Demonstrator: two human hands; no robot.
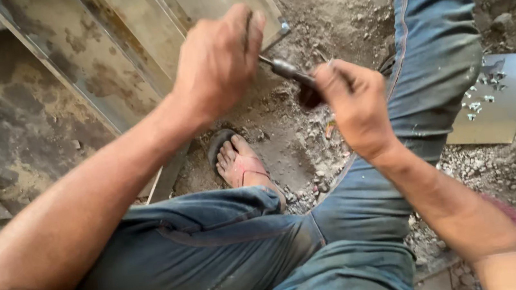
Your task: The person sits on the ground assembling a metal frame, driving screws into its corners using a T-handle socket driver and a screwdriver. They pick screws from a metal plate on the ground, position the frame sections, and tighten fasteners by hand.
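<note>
Up close, both hands meet over a slim metal tool held above the dirt ground. The left hand is clenched around the tool's upper end, so that end is hidden inside the fist. The right hand is closed on the lower end, where a dark knob-like part shows just beside the knuckles (motion blur makes its exact shape hard to tell). Only a short grey stretch of the tool shows between the two hands.

Behind the left hand lies a stained metal frame, its upper part cut off by the picture's edge. Below the hands, a bare foot in a sandal rests on the dirt between the blue-jeaned legs. Off to the right, a shiny metal sheet carries small bright pieces too tiny to identify.
</note>
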